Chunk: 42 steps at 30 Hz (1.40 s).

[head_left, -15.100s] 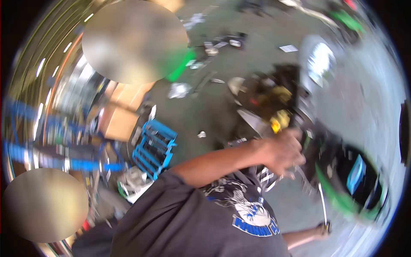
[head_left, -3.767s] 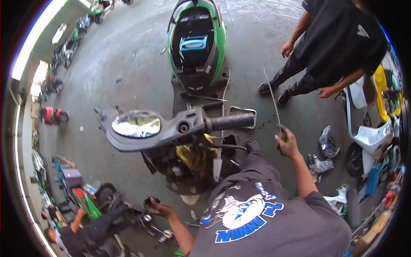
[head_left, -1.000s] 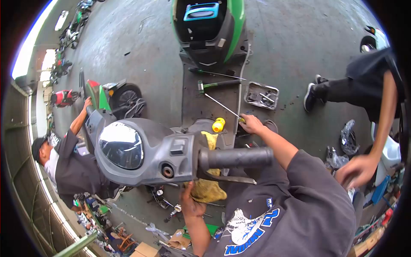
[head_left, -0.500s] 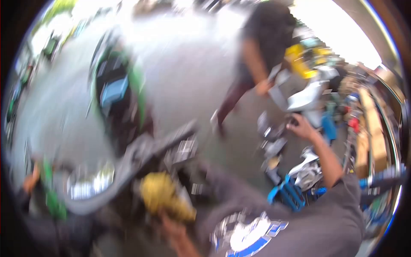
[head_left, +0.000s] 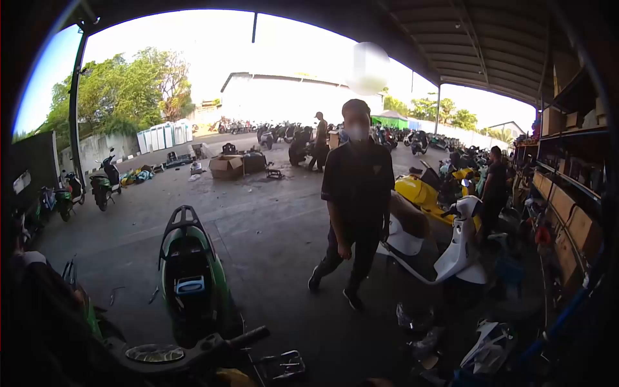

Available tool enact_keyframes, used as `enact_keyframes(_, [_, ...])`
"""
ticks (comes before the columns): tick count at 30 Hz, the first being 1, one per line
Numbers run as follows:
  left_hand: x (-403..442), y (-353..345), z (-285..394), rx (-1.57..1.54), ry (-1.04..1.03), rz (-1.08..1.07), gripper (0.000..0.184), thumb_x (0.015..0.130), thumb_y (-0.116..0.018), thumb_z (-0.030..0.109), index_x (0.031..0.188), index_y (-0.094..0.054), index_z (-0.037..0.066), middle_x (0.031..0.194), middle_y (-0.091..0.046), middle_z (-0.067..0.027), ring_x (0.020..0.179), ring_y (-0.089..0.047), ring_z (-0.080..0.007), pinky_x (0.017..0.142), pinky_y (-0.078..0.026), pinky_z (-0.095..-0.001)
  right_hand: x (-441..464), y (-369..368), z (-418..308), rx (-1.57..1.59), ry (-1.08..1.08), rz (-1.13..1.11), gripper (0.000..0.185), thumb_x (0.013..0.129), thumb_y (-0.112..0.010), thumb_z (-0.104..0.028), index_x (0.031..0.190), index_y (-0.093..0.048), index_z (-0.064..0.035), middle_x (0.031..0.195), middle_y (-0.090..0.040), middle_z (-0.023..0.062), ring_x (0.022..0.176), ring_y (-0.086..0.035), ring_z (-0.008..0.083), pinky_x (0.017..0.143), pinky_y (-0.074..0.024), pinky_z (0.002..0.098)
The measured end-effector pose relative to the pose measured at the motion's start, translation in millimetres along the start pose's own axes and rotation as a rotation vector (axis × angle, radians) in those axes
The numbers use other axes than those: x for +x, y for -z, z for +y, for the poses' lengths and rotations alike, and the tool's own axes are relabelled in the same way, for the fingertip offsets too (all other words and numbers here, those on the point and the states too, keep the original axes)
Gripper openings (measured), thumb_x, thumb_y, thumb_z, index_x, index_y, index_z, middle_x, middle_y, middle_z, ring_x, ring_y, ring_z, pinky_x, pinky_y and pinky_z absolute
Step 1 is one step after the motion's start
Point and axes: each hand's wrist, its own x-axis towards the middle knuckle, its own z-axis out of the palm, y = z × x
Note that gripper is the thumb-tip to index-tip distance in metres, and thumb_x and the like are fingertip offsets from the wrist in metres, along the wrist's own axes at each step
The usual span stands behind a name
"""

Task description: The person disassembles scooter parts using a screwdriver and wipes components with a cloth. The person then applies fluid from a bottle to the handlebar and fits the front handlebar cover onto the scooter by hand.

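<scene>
Neither my left hand nor my right hand can be made out; a dim brownish shape at the bottom edge is too dark to identify. Low in the view, a scooter handlebar (head_left: 222,348) with a round mirror (head_left: 155,353) crosses in front of me. A bit of yellow cloth (head_left: 233,377) shows just below the grip. Beyond the handlebar stands the green and black scooter body (head_left: 193,277), its seat space open, with a blue object (head_left: 190,285) inside. A metal rack-like part (head_left: 282,366) lies to the right of the grip.
A person in dark clothes (head_left: 358,193) stands ahead. White scooter panels (head_left: 461,248) and a yellow scooter (head_left: 419,193) are on the right, near shelving (head_left: 574,219). Plastic bags (head_left: 416,319) lie on the floor. Another person's dark sleeve (head_left: 48,309) is at the left.
The view has swung up from the floor to the open yard. Both hands have dropped out of sight; earlier, my left was at the yellow cloth and my right was raised at the right.
</scene>
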Motion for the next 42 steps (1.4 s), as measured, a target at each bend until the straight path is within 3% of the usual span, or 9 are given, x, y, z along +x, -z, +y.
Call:
enact_keyframes(5, [-42, -27, 36, 0.376, 0.35, -0.716, 0.028, 0.087, -0.059, 0.007, 0.115, -0.06, 0.003, 0.106, -0.064, -0.0138, 0.091, -0.062, -0.0128, 0.068, -0.052, -0.0272, 56, 16, -223, 0.442, 0.49, -0.341, 0.082, 0.071, -0.078, -0.019, 0.142, -0.038, -0.0131, 0.137, -0.047, 0.0115, 0.122, -0.047, 0.0222, 0.102, -0.0416, 0.04])
enact_keyframes(7, [-41, -52, 74, 0.778, 0.393, -0.966, 0.024, 0.086, -0.064, 0.011, 0.108, -0.065, 0.005, 0.1, -0.066, -0.0128, 0.09, -0.063, -0.0131, 0.067, -0.052, -0.0275, 67, 24, -264, 0.032, 0.662, -0.501, 0.077, 0.066, -0.077, -0.014, 0.135, -0.044, -0.0086, 0.133, -0.048, 0.0117, 0.123, -0.047, 0.0232, 0.102, -0.0425, 0.0399])
enact_keyframes(9, [-37, -49, 67, 0.825, 0.285, -0.887, 0.022, 0.083, -0.067, 0.012, 0.104, -0.067, 0.006, 0.097, -0.066, -0.0107, 0.088, -0.064, -0.0155, 0.07, -0.052, -0.0291, 88, 18, -265, -0.165, 0.819, -0.753, 0.067, 0.064, -0.077, -0.013, 0.125, -0.053, -0.0036, 0.128, -0.052, 0.0131, 0.12, -0.051, 0.0224, 0.099, -0.0443, 0.0372])
enact_keyframes(10, [-35, -43, 65, 0.861, 0.114, -0.856, 0.02, 0.08, -0.07, 0.013, 0.1, -0.069, 0.007, 0.093, -0.066, -0.0087, 0.087, -0.064, -0.018, 0.073, -0.052, -0.0307, 89, 17, -268, 0.098, 0.369, -0.994, 0.057, 0.063, -0.078, -0.014, 0.115, -0.058, -0.0011, 0.112, -0.061, 0.0121, 0.105, -0.058, 0.0183, 0.089, -0.0482, 0.0315])
enact_keyframes(22, [-9, -15, 104, 1.131, -0.341, -0.653, 0.025, 0.065, -0.077, 0.01, 0.088, -0.067, 0.008, 0.082, -0.05, -0.0069, 0.084, -0.052, -0.0259, 0.074, -0.044, -0.0374, 128, 12, -293, -0.044, 0.039, -1.422, 0.051, 0.063, -0.087, -0.021, 0.103, -0.065, 0.0034, 0.098, -0.068, 0.0129, 0.088, -0.063, 0.0177, 0.075, -0.049, 0.033])
enact_keyframes(24, [-4, -17, 110, 1.071, -0.328, -0.673, 0.023, 0.066, -0.075, 0.007, 0.088, -0.068, 0.009, 0.084, -0.049, -0.0059, 0.086, -0.051, -0.0243, 0.076, -0.04, -0.0382, 134, 7, -284, 0.205, 0.272, -1.451, 0.046, 0.064, -0.087, -0.019, 0.099, -0.067, 0.0028, 0.096, -0.068, 0.0136, 0.086, -0.064, 0.0203, 0.075, -0.0493, 0.0339])
enact_keyframes(30, [20, -11, 105, 1.1, -0.383, -0.362, 0.041, 0.063, -0.077, 0.013, 0.102, -0.065, 0.011, 0.092, -0.051, -0.008, 0.091, -0.048, -0.0285, 0.084, -0.037, -0.0385, 128, -12, -314, 0.79, 0.675, -1.323, 0.027, 0.069, -0.084, -0.014, 0.085, -0.069, 0.0005, 0.083, -0.069, 0.0136, 0.081, -0.067, 0.0296, 0.07, -0.0494, 0.0371])
enact_keyframes(36, [47, 30, 95, 1.257, -0.659, 0.06, 0.067, 0.076, -0.073, 0.025, 0.131, -0.043, 0.003, 0.122, -0.051, -0.0145, 0.116, -0.046, -0.0309, 0.098, -0.031, -0.0439, 123, -71, -355, 0.146, 0.651, -0.383, 0.037, 0.077, -0.059, -0.001, 0.114, -0.056, 0.0058, 0.108, -0.062, 0.0217, 0.103, -0.06, 0.0375, 0.093, -0.0454, 0.0398])
enact_keyframes(42, [97, 46, 131, 1.241, -0.778, -0.06, 0.055, 0.075, -0.066, 0.017, 0.125, -0.047, 0.003, 0.123, -0.052, -0.0153, 0.114, -0.046, -0.0338, 0.1, -0.03, -0.0444, 125, -101, -406, -0.576, 0.627, -0.488, 0.035, 0.074, -0.067, -0.024, 0.092, -0.058, 0.0047, 0.078, -0.063, 0.0254, 0.074, -0.062, 0.0433, 0.072, -0.0493, 0.0504])
